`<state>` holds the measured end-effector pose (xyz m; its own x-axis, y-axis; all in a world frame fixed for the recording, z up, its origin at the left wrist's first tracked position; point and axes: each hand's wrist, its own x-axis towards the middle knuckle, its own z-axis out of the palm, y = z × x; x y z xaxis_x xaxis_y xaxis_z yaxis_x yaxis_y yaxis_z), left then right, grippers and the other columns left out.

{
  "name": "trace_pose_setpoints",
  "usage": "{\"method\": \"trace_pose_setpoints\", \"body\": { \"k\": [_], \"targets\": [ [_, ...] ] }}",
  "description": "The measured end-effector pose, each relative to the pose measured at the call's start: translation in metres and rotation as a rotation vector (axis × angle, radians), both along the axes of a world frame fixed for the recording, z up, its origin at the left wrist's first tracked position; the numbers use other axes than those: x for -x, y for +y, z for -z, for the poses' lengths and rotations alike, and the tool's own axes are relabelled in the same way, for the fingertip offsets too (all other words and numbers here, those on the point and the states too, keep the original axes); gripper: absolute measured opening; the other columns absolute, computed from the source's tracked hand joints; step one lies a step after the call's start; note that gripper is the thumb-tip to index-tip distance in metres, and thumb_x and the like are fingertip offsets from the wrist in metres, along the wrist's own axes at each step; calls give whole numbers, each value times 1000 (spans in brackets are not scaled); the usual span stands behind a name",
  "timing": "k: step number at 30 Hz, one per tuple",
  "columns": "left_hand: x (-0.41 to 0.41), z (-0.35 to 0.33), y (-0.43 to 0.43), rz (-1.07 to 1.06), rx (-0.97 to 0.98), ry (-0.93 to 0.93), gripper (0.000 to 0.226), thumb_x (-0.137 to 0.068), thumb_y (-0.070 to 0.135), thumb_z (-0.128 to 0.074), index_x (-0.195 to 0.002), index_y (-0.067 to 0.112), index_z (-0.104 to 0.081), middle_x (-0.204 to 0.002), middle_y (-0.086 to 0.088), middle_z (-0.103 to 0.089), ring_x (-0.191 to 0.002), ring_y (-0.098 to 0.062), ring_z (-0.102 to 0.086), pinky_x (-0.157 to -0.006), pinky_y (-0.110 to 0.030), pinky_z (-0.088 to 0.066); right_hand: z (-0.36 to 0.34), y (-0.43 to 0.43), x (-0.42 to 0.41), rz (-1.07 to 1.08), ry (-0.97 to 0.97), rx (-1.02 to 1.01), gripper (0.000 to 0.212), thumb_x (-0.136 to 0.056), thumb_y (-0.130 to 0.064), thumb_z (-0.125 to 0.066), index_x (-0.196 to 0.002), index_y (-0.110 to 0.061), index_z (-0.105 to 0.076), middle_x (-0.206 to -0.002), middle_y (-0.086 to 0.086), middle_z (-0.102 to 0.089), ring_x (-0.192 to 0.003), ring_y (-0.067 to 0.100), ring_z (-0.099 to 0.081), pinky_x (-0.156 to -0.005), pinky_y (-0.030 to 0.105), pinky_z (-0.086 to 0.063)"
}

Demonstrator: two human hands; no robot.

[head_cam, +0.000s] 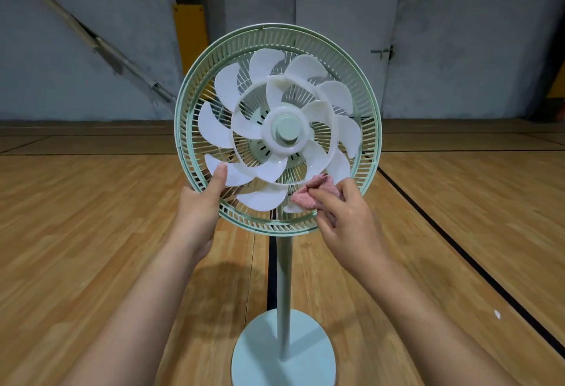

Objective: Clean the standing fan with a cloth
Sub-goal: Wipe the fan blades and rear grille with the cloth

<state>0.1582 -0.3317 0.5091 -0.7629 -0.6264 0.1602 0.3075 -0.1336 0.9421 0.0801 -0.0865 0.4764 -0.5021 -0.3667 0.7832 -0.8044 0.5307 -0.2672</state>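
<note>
A pale green standing fan (371, 129) faces me with its front grille off, so the white blades (227, 83) are bare. Its pole runs down to a round light blue base (260, 352). My left hand (198, 211) grips the lower left rim of the cage, thumb pressed on a white blade. My right hand (348, 214) holds a bunched pink cloth (305, 196) against a blade at the lower right of the fan.
Wooden floor with black court lines (458, 251) lies all around the fan. A grey wall stands behind, with a white panel (347, 18), a yellow pad (189, 37) and a slanted metal bar (91, 37) at the left.
</note>
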Motion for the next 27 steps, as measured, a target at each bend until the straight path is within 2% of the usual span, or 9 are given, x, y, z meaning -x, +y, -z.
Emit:
{"method": "trace_pose_setpoints", "body": {
  "k": [3, 7, 10, 12, 15, 18, 22, 27],
  "targets": [
    [1, 1, 1, -23, 19, 1, 28, -103, 29, -73, -129, 17, -73, -118, 1, -82, -114, -25, -77, -109, -53, -56, -1, 5, 5, 12, 1, 4, 43, -91, -9, -70, -129, -29, -69, -102, -9, -40, -76, 16, -50, -54, 35, -48],
    [5, 2, 2, -54, 54, -14, 14, -103, 19, -74, -116, 20, -76, -110, 4, -83, -106, -22, -80, -102, -49, -60, 4, 2, 7, 15, 0, -36, 42, -92, -11, -67, -129, -31, -66, -102, -8, -39, -80, 18, -51, -59, 39, -53],
    [8, 4, 1, -71, 61, -11, 16, -102, 19, -75, -118, 20, -76, -110, 5, -83, -103, -19, -80, -95, -41, -61, 8, -6, 1, 11, 8, -132, 37, -94, -21, -51, -124, -38, -64, -97, -9, -35, -85, 22, -48, -69, 41, -51],
    [9, 5, 0, -90, 33, -19, 27, -100, 20, -77, -126, 15, -72, -114, 2, -82, -107, -22, -79, -95, -41, -60, 8, -11, -2, -5, 15, -164, 39, -94, -25, -42, -120, -36, -68, -95, -8, -35, -87, 22, -47, -76, 42, -47],
    [9, 5, -2, -106, 9, -26, 32, -99, 19, -78, -129, 13, -70, -116, 1, -82, -108, -23, -79, -95, -41, -61, 5, -10, -2, -6, 36, -159, 35, -94, -14, -56, -120, -29, -74, -94, -5, -39, -87, 23, -48, -78, 42, -44],
    [8, 5, -1, -103, 8, -29, 30, -99, 15, -77, -128, 14, -70, -113, 3, -82, -104, -20, -79, -94, -40, -61, -5, -1, 0, 36, 53, -100, 40, -90, -3, -69, -123, -24, -75, -94, 0, -43, -85, 25, -49, -78, 43, -47],
    [8, 5, -2, -109, 18, -37, 30, -99, 15, -78, -128, 14, -70, -112, 5, -82, -102, -17, -80, -89, -35, -60, -18, 14, 10, 90, 110, 14, 38, -91, -2, -72, -122, -24, -76, -92, 3, -48, -81, 25, -47, -70, 43, -48],
    [9, 4, 0, -118, 7, -46, 29, -98, 17, -80, -125, 14, -70, -107, 5, -83, -98, -17, -81, -84, -34, -60, -24, 26, 19, 125, 83, 73, 42, -89, 2, -72, -127, -17, -76, -103, 8, -54, -90, 31, -58, -70, 46, -54]
  ]
}}
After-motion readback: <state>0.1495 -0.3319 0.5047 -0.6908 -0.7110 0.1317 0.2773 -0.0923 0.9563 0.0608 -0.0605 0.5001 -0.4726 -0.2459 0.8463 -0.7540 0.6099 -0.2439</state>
